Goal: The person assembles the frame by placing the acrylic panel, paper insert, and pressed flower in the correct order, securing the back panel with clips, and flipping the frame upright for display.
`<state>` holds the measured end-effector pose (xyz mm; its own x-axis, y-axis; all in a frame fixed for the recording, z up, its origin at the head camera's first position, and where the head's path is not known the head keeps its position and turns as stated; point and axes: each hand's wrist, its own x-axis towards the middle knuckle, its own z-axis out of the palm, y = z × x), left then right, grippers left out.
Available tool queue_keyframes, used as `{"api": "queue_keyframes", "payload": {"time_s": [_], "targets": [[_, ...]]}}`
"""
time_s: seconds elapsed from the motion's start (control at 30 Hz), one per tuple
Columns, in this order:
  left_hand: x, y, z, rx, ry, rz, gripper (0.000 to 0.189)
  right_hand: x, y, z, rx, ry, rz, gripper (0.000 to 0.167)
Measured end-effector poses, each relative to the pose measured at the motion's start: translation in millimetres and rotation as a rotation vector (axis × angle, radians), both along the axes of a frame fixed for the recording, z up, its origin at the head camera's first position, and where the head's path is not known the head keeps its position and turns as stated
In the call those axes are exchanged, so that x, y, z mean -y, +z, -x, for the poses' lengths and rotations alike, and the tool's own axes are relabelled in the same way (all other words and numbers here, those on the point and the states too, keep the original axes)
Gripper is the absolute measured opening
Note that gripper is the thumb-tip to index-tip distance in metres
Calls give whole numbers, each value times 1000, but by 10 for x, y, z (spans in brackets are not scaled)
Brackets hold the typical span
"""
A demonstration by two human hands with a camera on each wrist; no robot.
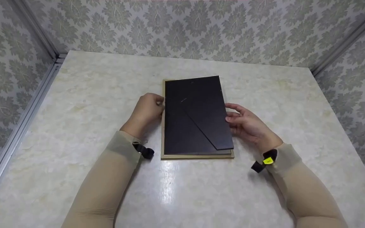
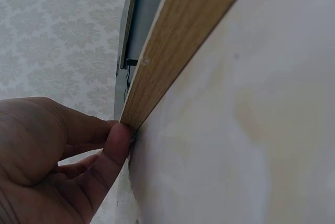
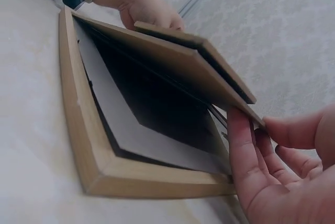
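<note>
A wooden picture frame lies face down on the table. Its black backing board, which has a stand flap on it, is tilted up along the right side. My right hand pinches that raised right edge between thumb and fingers. In the right wrist view the gap beneath the board shows a pale inner border around a dark middle. At the frame's left side, my left hand pinches the edge. The left wrist view has the thumb and fingers at the wooden side strip.
The pale marbled table extends around the frame on all sides. Patterned wall panels stand behind and at both sides, with a metal rail along the left table edge.
</note>
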<state>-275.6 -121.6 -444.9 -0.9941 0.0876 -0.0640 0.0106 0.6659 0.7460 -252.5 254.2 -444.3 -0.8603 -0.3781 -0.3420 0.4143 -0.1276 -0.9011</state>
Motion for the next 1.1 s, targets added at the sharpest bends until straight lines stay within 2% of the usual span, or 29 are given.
{"api": "queue_keyframes", "payload": {"time_s": [0.27,0.5,0.63,1.1], "targets": [[-8,-26,-5,7,14,-2,39,-7,-43,13,-208,52,-352,66],[15,-11,-19,8,-16,-21,41,-11,-52,20,-335,123,-563,76],[25,-15,-10,4,-27,-28,42,4,-57,18,-348,111,-600,76],[4,-13,-5,-23,-23,-17,37,13,-122,37,-378,89,-593,80]]}}
